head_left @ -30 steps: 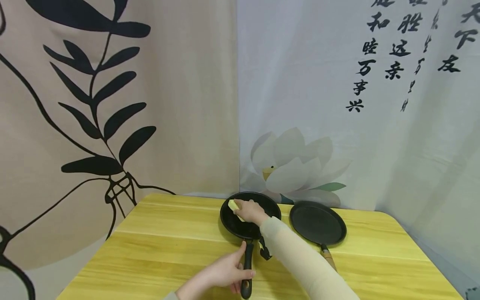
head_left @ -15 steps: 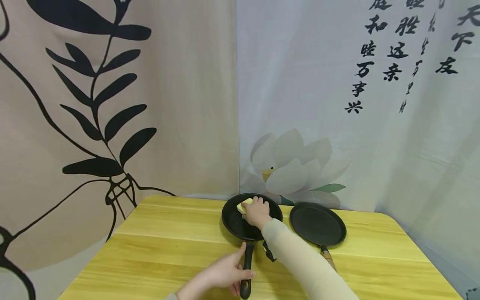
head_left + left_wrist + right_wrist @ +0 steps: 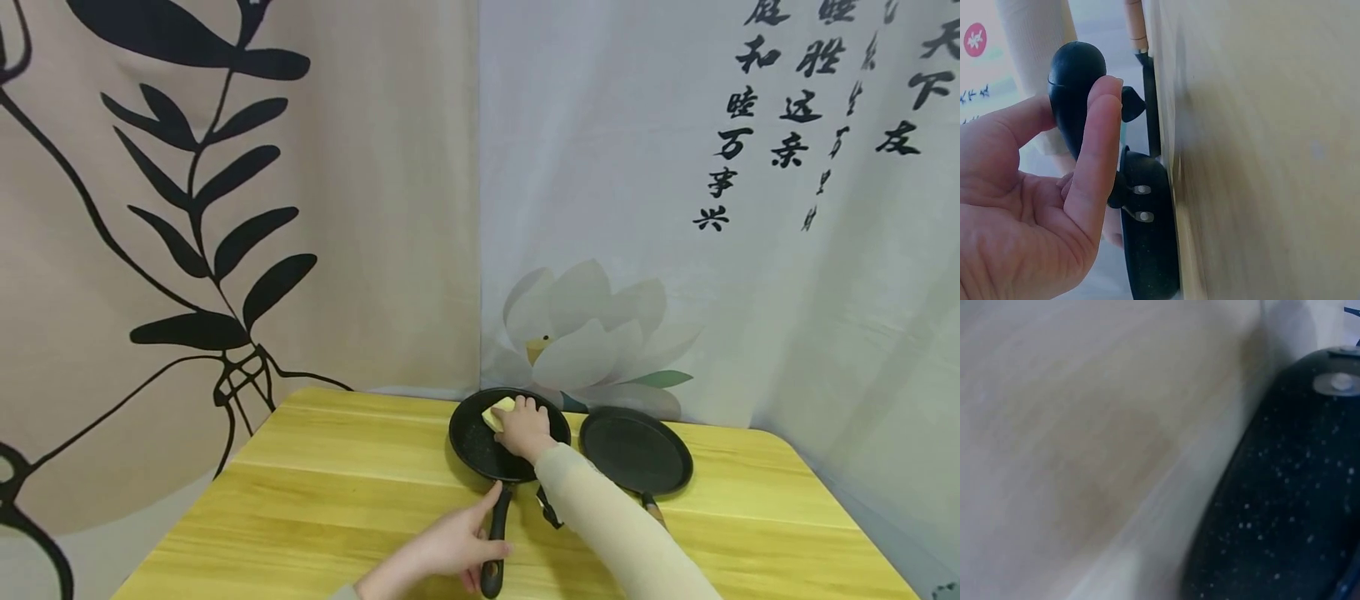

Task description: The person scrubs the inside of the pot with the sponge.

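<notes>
A black frying pan (image 3: 468,446) with a speckled inside sits near the back of the table. My left hand (image 3: 457,543) grips its black handle (image 3: 492,577), with the thumb stretched along it towards the pan. From the left wrist view, fingers curl round the handle (image 3: 1075,72) near its rounded end. Inside the pan, my right hand (image 3: 525,429) holds a pale yellow sponge (image 3: 493,416) against the inner surface. In the right wrist view only the speckled dark side of the pan (image 3: 1285,506) shows; hand and sponge are out of that picture.
A flat black pan (image 3: 636,452) lies to the right, its wooden handle (image 3: 653,510) partly behind the right sleeve (image 3: 622,525). A small black object (image 3: 550,507) shows beside that sleeve. Behind the wooden table (image 3: 337,467) hangs a printed curtain (image 3: 390,208).
My right hand has moved the sponge from the pan's left side rightwards towards its middle. The pan has shifted slightly right, while my left hand keeps its grip on the handle.
</notes>
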Demonstrator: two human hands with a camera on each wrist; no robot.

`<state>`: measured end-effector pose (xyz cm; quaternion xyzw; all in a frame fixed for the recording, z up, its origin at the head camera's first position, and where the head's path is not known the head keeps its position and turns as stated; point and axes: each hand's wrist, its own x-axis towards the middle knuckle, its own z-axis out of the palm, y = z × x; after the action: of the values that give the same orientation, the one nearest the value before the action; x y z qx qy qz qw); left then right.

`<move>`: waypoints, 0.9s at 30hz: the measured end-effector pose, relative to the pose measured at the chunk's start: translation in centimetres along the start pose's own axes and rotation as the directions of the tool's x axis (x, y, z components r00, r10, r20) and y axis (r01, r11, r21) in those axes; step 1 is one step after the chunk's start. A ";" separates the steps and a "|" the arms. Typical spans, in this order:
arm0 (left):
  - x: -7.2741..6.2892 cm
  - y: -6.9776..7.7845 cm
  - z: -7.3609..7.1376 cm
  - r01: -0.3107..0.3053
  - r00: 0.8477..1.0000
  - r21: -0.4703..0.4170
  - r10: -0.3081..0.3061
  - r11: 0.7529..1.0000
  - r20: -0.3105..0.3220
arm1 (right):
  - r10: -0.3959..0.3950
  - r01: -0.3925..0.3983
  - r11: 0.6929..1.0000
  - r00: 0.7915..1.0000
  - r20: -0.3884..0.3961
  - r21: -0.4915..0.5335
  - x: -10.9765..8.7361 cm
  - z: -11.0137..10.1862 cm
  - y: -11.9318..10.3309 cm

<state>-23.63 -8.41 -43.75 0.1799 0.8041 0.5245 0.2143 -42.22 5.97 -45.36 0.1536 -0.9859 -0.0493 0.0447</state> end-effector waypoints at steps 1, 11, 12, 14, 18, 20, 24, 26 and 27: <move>0.0 0.0 0.0 -0.006 1.000 0.004 0.006 1.000 0.003 | -0.001 0.001 1.000 1.000 0.003 0.000 0.0 0.1 0.1; 0.1 0.0 -0.2 -0.018 0.999 0.033 0.017 0.999 0.040 | -0.033 0.031 0.994 0.999 -0.015 -0.101 -0.1 -0.1 0.5; 0.2 0.0 -0.3 -0.020 0.999 0.039 0.018 0.999 0.047 | -0.036 0.033 0.992 0.999 -0.021 -0.119 -0.1 -0.1 0.6; 0.3 -0.3 -0.4 -0.028 0.998 0.069 0.024 0.997 0.063 | -0.047 0.040 0.986 0.998 -0.042 -0.160 -0.1 0.0 0.8; 0.4 -0.4 -0.3 -0.017 0.998 0.072 0.013 0.997 0.061 | -0.075 0.048 0.965 0.993 -0.096 -0.258 -0.3 0.4 1.3; 0.2 -0.1 -0.2 -0.003 0.999 0.052 0.001 0.999 0.044 | -0.088 0.048 0.952 0.989 -0.118 -0.301 -0.3 0.4 1.6; 0.1 0.1 0.0 0.006 1.000 0.057 -0.006 0.998 0.015 | -0.109 0.051 0.925 0.985 -0.135 -0.378 -0.4 0.4 2.2; 0.1 0.2 0.0 0.007 1.000 0.061 -0.007 0.998 0.007 | -0.120 0.055 0.911 0.984 -0.135 -0.409 -0.5 0.2 2.5; 0.2 0.1 0.0 0.006 1.000 0.061 -0.006 0.998 0.004 | -0.122 0.056 0.906 0.984 -0.133 -0.420 -0.5 0.2 2.7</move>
<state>-23.76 -8.25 -43.65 0.1850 0.8197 0.4988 0.2120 -42.52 8.69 -45.26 0.1890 -0.9383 -0.2472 0.1511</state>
